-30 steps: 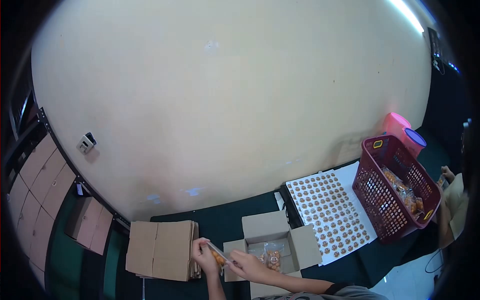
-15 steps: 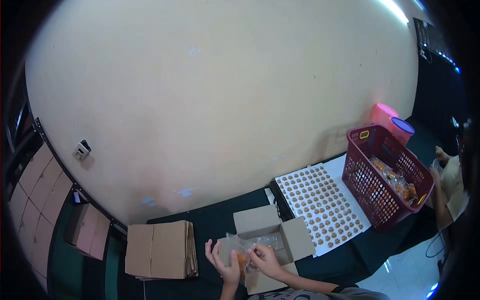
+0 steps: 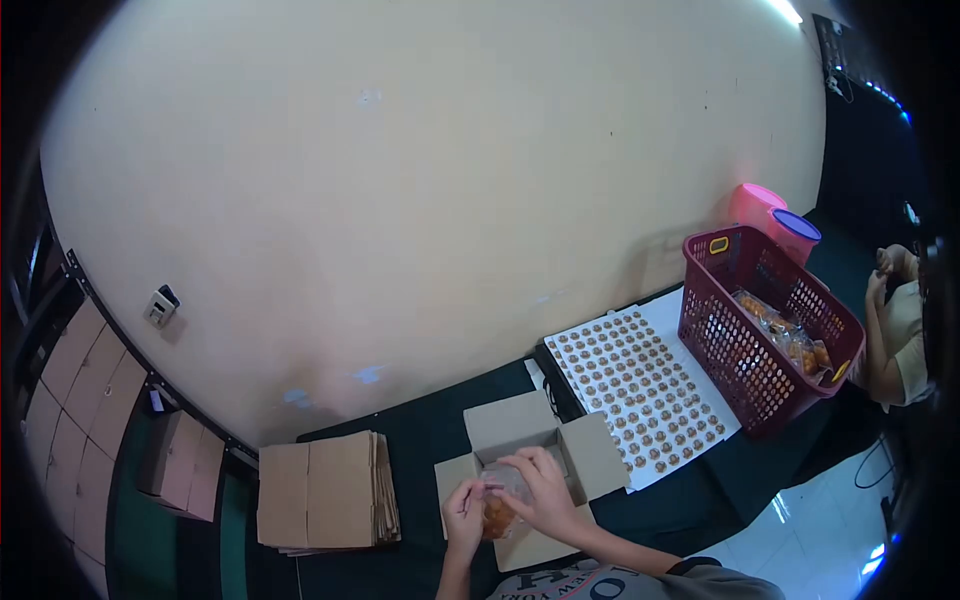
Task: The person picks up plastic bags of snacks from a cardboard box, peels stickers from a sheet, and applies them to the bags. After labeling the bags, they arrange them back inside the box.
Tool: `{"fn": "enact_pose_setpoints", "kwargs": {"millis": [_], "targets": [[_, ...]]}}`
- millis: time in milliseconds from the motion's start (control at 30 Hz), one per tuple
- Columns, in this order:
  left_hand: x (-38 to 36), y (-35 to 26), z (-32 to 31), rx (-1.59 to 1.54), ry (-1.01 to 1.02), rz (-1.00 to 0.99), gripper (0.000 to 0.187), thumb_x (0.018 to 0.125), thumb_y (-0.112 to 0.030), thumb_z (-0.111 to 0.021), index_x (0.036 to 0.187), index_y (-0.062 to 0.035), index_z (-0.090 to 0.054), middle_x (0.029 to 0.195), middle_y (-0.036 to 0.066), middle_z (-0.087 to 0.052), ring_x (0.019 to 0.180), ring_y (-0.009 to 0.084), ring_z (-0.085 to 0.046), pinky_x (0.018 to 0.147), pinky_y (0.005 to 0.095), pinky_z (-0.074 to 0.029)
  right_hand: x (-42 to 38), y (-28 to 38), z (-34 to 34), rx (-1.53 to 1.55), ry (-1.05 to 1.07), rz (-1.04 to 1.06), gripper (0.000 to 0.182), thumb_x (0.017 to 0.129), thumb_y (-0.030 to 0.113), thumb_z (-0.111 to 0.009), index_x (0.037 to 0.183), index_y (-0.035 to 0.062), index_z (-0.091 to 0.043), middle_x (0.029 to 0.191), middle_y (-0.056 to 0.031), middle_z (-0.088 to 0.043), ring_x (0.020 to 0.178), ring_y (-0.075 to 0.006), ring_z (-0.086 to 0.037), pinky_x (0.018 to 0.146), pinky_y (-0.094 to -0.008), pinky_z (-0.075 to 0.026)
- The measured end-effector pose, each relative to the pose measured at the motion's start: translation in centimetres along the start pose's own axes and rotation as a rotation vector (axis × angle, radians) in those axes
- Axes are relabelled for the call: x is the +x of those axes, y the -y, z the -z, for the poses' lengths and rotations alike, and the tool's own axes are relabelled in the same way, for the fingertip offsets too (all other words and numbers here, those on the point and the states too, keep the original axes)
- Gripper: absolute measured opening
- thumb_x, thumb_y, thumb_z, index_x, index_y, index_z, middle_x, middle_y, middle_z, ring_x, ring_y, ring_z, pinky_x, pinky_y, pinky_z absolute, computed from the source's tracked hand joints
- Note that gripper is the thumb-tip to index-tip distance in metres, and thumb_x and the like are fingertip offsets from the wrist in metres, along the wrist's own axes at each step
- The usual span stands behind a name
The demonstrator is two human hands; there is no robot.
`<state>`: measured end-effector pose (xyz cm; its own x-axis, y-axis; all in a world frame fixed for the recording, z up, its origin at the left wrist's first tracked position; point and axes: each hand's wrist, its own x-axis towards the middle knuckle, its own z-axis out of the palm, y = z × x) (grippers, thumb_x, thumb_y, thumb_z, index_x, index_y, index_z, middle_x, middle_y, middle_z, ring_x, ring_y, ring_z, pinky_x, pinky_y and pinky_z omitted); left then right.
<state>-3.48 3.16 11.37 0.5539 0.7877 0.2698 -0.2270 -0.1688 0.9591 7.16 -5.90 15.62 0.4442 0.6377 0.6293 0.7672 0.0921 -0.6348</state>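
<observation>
A clear plastic bag with orange-brown pieces inside hangs between my two hands, over the near side of an open cardboard box. My left hand pinches the bag's upper left edge. On the other side, my right hand has its fingers closed on the top of the bag. The box flaps are spread outward, and my hands and the bag hide much of its inside.
Flattened cardboard boxes are stacked at left. Right of the box lies a sheet of round stickers, beside a maroon basket holding filled bags. Pink buckets stand behind it. Another person's arm shows at far right.
My left hand has gone from spread fingers to a pinch on the bag's edge. My right hand has risen slightly at the bag's top. The whole view has shifted a little.
</observation>
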Motion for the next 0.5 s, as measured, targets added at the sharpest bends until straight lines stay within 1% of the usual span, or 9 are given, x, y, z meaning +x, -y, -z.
{"fn": "enact_pose_setpoints", "kwargs": {"millis": [33, 67, 133, 167, 200, 267, 300, 400, 500], "targets": [[-0.2, 0.1, 0.1, 0.112, 0.030, -0.035, 0.019, 0.087, -0.015, -0.051, 0.083, 0.0025, -0.058, 0.081, 0.007, -0.062, 0.078, 0.0111, -0.056, 0.069, 0.0234, -0.043, 0.2, -0.4, 0.0, -0.038, 0.002, 0.034, 0.024, 0.070, 0.019, -0.064, 0.089, 0.0062, -0.057, 0.086, -0.0093, -0.050, 0.083, -0.0244, -0.049, 0.071, -0.0363, -0.036], [-0.3, 0.1, 0.2, 0.223, 0.060, -0.074, 0.019, 0.086, -0.015, -0.052, 0.082, 0.0021, -0.058, 0.081, 0.007, -0.062, 0.078, 0.0112, -0.056, 0.068, 0.0239, -0.043, 0.4, -0.8, 0.1, -0.038, 0.006, 0.032, 0.024, 0.070, 0.019, -0.064, 0.089, 0.0062, -0.057, 0.086, -0.0093, -0.050, 0.083, -0.0244, -0.049, 0.071, -0.0363, -0.036], [-0.2, -1.5, -0.1, 0.312, 0.060, -0.063, 0.020, 0.085, -0.016, -0.052, 0.079, 0.0016, -0.059, 0.078, 0.008, -0.062, 0.076, 0.0120, -0.056, 0.072, 0.0256, -0.043, 0.3, -1.4, 0.5, -0.095, 0.262, 0.087, 0.017, 0.070, 0.020, -0.064, 0.080, 0.0080, -0.057, 0.080, -0.0053, -0.051, 0.081, -0.0216, -0.048, 0.071, -0.0351, -0.033], [-0.5, -2.0, 0.0, 0.401, 0.062, -0.055, 0.020, 0.084, -0.016, -0.053, 0.077, 0.0011, -0.059, 0.076, 0.008, -0.061, 0.075, 0.0128, -0.056, 0.075, 0.0274, -0.043, 0.5, -1.4, 0.3, -0.058, 0.220, 0.122, 0.014, 0.071, 0.019, -0.063, 0.073, 0.0087, -0.054, 0.072, -0.0040, -0.050, 0.076, -0.0219, -0.048, 0.070, -0.0340, -0.030], [-0.5, -1.7, 0.5, 0.403, 0.056, -0.046, 0.020, 0.084, -0.016, -0.053, 0.077, 0.0011, -0.059, 0.076, 0.008, -0.061, 0.075, 0.0128, -0.056, 0.075, 0.0274, -0.043, 0.1, -1.1, -0.1, -0.052, 0.230, 0.119, 0.014, 0.071, 0.019, -0.063, 0.073, 0.0087, -0.054, 0.072, -0.0040, -0.050, 0.076, -0.0219, -0.048, 0.070, -0.0340, -0.030], [0.4, -0.9, 1.6, 0.605, -0.057, -0.393, 0.016, 0.080, -0.016, -0.057, 0.075, -0.0013, -0.060, 0.080, 0.011, -0.061, 0.076, 0.0205, -0.057, 0.084, 0.0360, -0.038, 0.4, -0.4, -0.9, 0.013, 0.273, 0.077, 0.017, 0.073, 0.020, -0.062, 0.071, 0.0070, -0.051, 0.071, -0.0051, -0.050, 0.073, -0.0215, -0.049, 0.070, -0.0335, -0.030], [0.6, -1.2, 1.7, 0.581, -0.106, -0.377, 0.017, 0.078, -0.017, -0.058, 0.073, -0.0012, -0.060, 0.077, 0.011, -0.060, 0.076, 0.0248, -0.057, 0.090, 0.0404, -0.033, 0.5, 0.0, -1.1, 0.011, 0.280, 0.083, 0.017, 0.073, 0.020, -0.062, 0.071, 0.0070, -0.051, 0.071, -0.0051, -0.050, 0.073, -0.0215, -0.049, 0.070, -0.0335, -0.030], [0.5, -2.0, 1.8, 0.555, -0.191, -0.399, 0.017, 0.079, -0.017, -0.058, 0.072, -0.0014, -0.060, 0.076, 0.010, -0.060, 0.077, 0.0239, -0.057, 0.092, 0.0411, -0.032, 0.6, 1.3, -1.6, 0.096, 0.212, 0.110, 0.019, 0.074, 0.020, -0.061, 0.069, 0.0056, -0.049, 0.067, -0.0061, -0.048, 0.066, -0.0226, -0.050, 0.067, -0.0324, -0.031], [0.2, -3.1, 1.6, 0.551, -0.271, -0.424, 0.019, 0.079, -0.017, -0.056, 0.070, -0.0010, -0.059, 0.074, 0.010, -0.059, 0.078, 0.0235, -0.057, 0.094, 0.0421, -0.030, 0.6, 2.0, -1.5, 0.140, 0.239, 0.133, 0.019, 0.075, 0.019, -0.060, 0.070, 0.0046, -0.047, 0.069, -0.0076, -0.047, 0.065, -0.0241, -0.048, 0.064, -0.0333, -0.032]]}}
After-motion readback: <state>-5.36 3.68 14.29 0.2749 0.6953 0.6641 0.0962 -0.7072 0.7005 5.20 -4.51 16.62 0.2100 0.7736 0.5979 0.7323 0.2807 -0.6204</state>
